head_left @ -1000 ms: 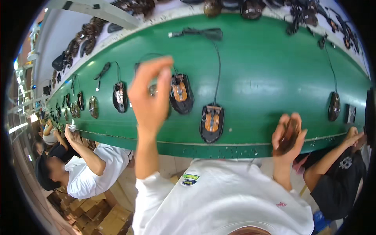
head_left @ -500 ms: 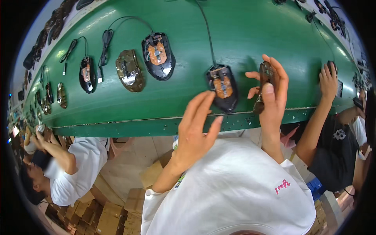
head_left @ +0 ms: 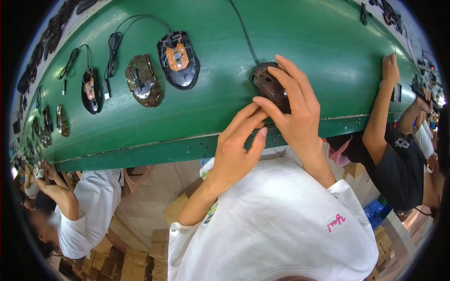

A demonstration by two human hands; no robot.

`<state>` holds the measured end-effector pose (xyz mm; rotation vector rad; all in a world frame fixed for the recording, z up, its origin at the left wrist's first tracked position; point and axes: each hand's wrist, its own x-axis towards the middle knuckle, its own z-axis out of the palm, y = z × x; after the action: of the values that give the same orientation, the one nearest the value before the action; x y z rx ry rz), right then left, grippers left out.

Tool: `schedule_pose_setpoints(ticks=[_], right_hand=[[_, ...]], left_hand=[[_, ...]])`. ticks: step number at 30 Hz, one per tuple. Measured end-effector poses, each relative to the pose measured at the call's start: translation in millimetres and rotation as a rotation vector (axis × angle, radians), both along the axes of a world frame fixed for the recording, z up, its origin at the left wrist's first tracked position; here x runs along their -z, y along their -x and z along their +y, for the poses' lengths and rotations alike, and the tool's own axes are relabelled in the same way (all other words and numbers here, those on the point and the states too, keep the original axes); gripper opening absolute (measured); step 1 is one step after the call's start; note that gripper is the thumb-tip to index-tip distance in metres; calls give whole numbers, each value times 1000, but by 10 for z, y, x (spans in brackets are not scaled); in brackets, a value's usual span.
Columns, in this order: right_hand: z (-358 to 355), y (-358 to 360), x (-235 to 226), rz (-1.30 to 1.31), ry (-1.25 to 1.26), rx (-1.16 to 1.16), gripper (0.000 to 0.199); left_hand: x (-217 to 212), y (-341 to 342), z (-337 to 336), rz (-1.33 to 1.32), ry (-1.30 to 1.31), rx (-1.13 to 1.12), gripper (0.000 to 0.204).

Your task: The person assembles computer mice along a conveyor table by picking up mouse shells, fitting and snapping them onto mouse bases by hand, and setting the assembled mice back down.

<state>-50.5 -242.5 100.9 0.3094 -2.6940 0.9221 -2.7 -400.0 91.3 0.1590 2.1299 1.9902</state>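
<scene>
My right hand [head_left: 300, 112] curves over a dark, glossy mouse cover [head_left: 266, 83], gripping it by its sides. The cover sits over the wired mouse base, whose circuit board is now hidden beneath it. My left hand [head_left: 234, 147] is at the near end of this mouse, fingers stretched and thumb apart; whether its fingertips touch the base is hard to tell. From the mouse's far end a black cable [head_left: 243, 30] runs away across the bench. To the left lie an uncovered mouse base [head_left: 179, 61] with an orange board and a loose brown cover [head_left: 143, 80].
The green bench [head_left: 211, 103] carries more mouse parts leftward, including another uncovered mouse [head_left: 91, 91] with a coiled cable. A co-worker in white [head_left: 96, 201] sits at left; a co-worker's arm [head_left: 377, 105] reaches over the bench at right. Cardboard boxes [head_left: 136, 262] stand below.
My right hand has brought the cover leftward and down onto the mouse base, hiding the board. My left hand stays close to the base's near end. The view has shifted slightly.
</scene>
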Motion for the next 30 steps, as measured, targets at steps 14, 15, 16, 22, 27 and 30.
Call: schedule_pose_setpoints(ticks=[14, 15, 16, 22, 27, 30], right_hand=[[28, -197, 28, -6, 27, 61, 52], [33, -202, 36, 1, 44, 63, 51], [37, -202, 41, 8, 62, 64, 51], [65, -193, 44, 53, 7, 50, 49], [78, -205, -2, 73, 51, 69, 49], [117, -228, 38, 54, 22, 76, 49]], left_hand=[[60, 47, 12, -14, -106, 28, 36], [67, 45, 16, -8, -109, 26, 36], [68, 42, 18, -3, -112, 23, 36], [38, 38, 11, -33, -109, 30, 36], [53, 40, 14, -16, -89, 41, 36], [30, 61, 10, -6, -83, 41, 35]])
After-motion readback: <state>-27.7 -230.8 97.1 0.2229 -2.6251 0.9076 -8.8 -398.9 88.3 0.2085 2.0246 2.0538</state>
